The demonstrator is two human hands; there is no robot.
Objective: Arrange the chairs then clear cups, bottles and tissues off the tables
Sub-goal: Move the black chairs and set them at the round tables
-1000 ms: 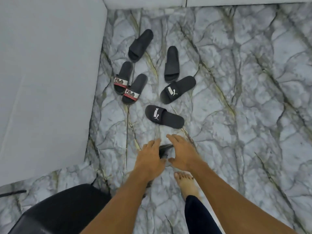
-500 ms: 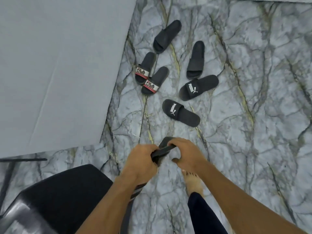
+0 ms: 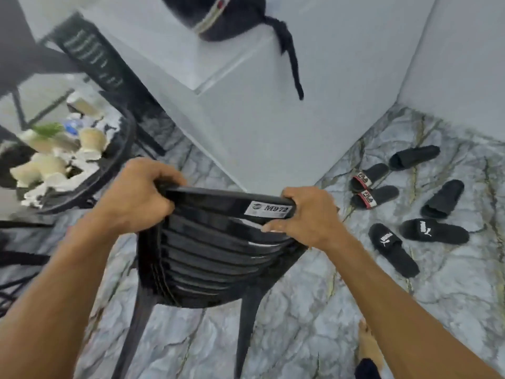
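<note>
Two hands hold the top rail of a black slatted chair right in front, over marble floor: L hand curled round the left corner, R hand gripping the right corner beside a white label. Farther right, six black slides lie scattered on the floor. Farther left, a round black table carries paper cups and crumpled tissues.

To your right, black slides lie on the marble floor; the FILA pair sits side by side, nearest the grey block; the two plain ones lie apart from each other; the PUMA pair lies at an angle, closest to you; on the block you see a blurred black fabric item with a striped band, its strap hanging over the edge.
</note>
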